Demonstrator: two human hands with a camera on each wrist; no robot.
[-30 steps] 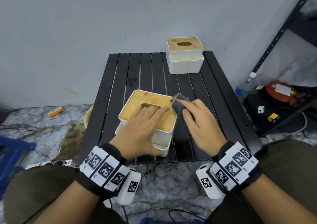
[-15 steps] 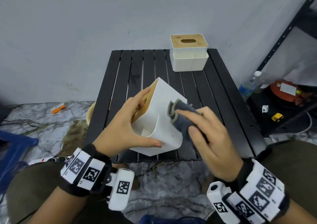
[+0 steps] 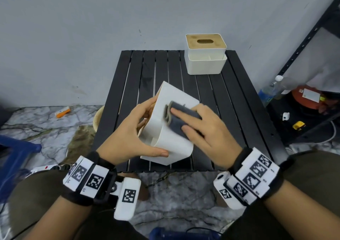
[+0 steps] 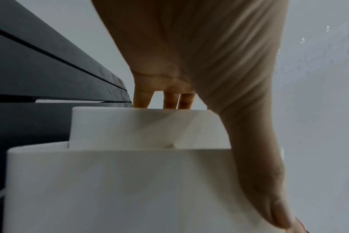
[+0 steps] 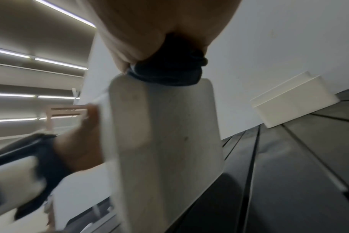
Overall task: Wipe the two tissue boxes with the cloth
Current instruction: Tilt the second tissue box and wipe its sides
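The near tissue box point(image 3: 173, 129) is tipped up on the front part of the black slatted tabletop point(image 3: 230, 111), so that its wooden lid faces to the left and a plain white side faces upward. The left hand point(image 3: 132, 135) grips this box from the left side: the thumb lies along the lower white wall near the front edge, and the fingers point(image 4: 141, 99) reach over the far edge onto the lid side. In the left wrist view the stepped white body of the box fills the lower part, directly under the palm.

The right hand point(image 3: 207, 131) lies on the upper white side of the same box, with the grey cloth point(image 3: 181, 117) under it. Its fingers are nearly straight and a little spread, and they press the cloth flat against the box; the folded edge of the cloth comes out past the fingertips toward the left. In the right wrist view the cloth point(image 5: 167, 74) sits between the hand and the top edge of the box point(image 5: 165, 141).

The second tissue box point(image 3: 206, 54) stands upright at the far right corner of the tabletop, against the grey wall, well apart from both hands. Its wooden lid with the oval slot faces up.
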